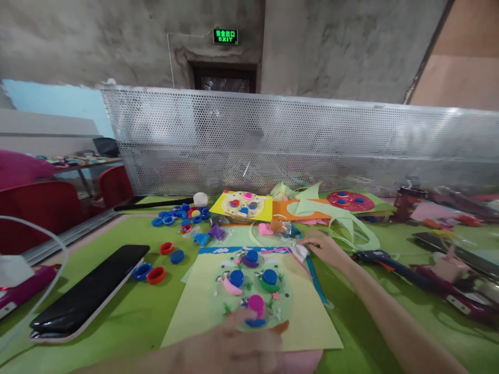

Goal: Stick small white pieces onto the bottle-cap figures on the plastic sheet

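Note:
A pale yellow sheet (187,317) lies on the green table, decorated with blue caps (270,277), a magenta cap (255,305), clay shapes and small flowers. My left hand (241,340), blurred, lies over the sheet's lower part, with fingertips close to the magenta cap. Whether it holds anything is unclear. At the sheet's upper right corner, my right hand (323,248) has its fingers together beside a crumpled white wrapper (299,252); what they grip is too small to make out. A blue strip with white clouds (249,250) runs along the sheet's top edge.
Left of the sheet are a black case (91,291), red rings (156,275) and blue rings (142,271). Behind it are a yellow card (222,205), plastic packets and green paper scraps (358,236). A glue gun (385,259) lies at right, before a perforated metal screen (249,140).

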Action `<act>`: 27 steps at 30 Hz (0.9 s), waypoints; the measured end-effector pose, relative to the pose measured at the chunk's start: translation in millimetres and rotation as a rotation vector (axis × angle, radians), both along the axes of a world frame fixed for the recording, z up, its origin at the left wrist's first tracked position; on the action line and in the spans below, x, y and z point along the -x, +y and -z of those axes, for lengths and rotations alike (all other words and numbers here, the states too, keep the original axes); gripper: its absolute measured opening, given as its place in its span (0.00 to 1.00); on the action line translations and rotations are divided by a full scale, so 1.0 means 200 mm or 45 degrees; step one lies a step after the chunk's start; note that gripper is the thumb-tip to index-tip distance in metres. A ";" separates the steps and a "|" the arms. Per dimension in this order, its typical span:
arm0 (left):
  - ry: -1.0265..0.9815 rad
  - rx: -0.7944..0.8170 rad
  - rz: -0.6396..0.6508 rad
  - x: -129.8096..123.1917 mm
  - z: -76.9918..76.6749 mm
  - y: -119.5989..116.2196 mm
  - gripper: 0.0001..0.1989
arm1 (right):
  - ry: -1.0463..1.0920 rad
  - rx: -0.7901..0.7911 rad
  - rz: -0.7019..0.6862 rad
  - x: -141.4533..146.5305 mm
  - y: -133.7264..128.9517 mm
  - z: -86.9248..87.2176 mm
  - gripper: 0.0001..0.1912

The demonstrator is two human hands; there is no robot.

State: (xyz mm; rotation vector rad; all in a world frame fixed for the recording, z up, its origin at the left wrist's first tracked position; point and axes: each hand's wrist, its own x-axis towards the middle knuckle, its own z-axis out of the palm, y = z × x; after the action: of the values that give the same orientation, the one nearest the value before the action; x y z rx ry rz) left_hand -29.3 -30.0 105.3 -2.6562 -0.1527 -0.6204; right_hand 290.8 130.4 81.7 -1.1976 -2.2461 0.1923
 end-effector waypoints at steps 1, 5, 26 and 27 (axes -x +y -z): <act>-0.156 -0.041 -0.026 0.01 -0.03 0.03 0.08 | -0.007 -0.003 0.004 0.00 0.00 0.00 0.18; -0.316 -0.213 -0.307 0.12 -0.15 0.18 0.11 | -0.045 -0.019 0.055 0.02 -0.02 -0.01 0.17; -0.238 0.281 -0.976 0.28 -0.01 0.62 0.15 | -0.217 -0.038 0.308 0.08 -0.04 0.03 0.12; -0.235 0.297 -0.984 0.29 -0.01 0.64 0.15 | -0.215 -0.048 0.310 0.08 -0.04 0.02 0.12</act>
State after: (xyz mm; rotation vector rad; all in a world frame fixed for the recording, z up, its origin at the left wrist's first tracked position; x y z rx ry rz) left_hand -86.9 98.0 106.8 -2.4448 -1.2905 -0.5907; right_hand 275.5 122.9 77.3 -1.5012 -2.2082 -0.0483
